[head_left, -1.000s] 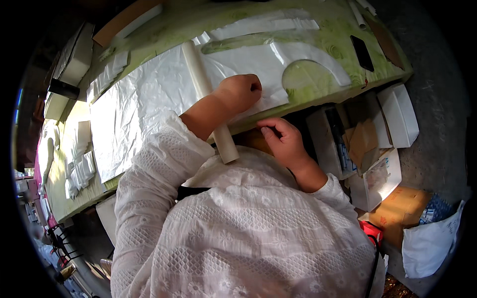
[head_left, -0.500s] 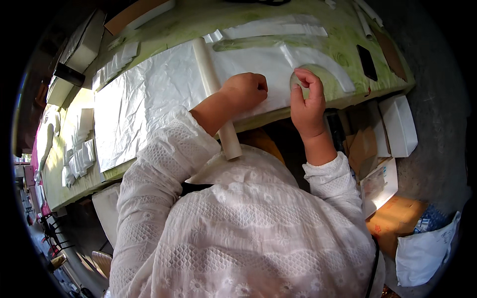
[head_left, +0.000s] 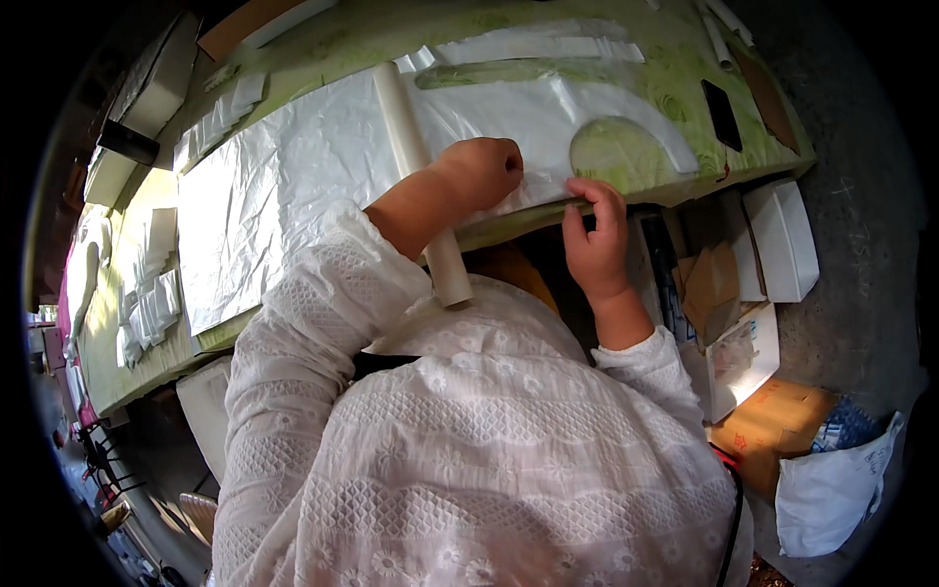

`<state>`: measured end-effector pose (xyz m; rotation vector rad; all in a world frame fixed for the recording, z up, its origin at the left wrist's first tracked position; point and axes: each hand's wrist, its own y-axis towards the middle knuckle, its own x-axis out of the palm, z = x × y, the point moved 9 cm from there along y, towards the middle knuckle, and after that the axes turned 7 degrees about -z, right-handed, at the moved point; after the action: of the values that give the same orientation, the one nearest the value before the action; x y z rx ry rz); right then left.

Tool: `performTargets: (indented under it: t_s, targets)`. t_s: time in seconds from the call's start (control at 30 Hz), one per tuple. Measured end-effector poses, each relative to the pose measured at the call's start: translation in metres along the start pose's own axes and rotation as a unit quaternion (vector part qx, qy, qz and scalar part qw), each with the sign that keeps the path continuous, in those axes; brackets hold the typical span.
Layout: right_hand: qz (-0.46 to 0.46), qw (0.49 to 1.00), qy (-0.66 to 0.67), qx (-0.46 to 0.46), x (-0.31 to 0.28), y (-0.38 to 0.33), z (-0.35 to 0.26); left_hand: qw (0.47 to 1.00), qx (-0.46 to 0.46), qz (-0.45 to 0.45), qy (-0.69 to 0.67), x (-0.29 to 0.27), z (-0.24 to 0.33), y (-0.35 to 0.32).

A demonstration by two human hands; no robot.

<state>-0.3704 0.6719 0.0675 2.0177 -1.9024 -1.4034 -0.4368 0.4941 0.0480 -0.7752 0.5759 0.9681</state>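
On the near edge of the table [head_left: 685, 59] lies a big white sheet [head_left: 293, 186]. The left hand [head_left: 479, 171] is a closed fist pressing down on the sheet, right beside a long roll [head_left: 416, 166] that sticks out over the edge. The right hand [head_left: 597, 235] pinches the sheet's edge, fingers curled tight on it. A round piece is already cut out near the right hand, so the green table shows through. Small white pieces [head_left: 152, 293] sit piled at the left end. Most of the sheet looks uncut.
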Motion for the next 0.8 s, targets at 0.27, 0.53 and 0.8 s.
performTargets:
  t_s: [0.27,0.53,0.8]
  targets:
    - [-0.038,0.994,-0.017,-0.099,0.008,0.013,-0.036,0.997,-0.021,0.003,-0.079,-0.010,-0.014,-0.001]
    - [-0.082,0.987,-0.137,0.032,0.061,0.104,0.043,0.965,-0.016,0.093,-0.245,-0.027,-0.016,-0.025]
    - [-0.128,0.965,0.130,-0.187,0.085,0.095,-0.087,0.752,0.074,0.196,-0.625,-0.076,-0.049,-0.066]
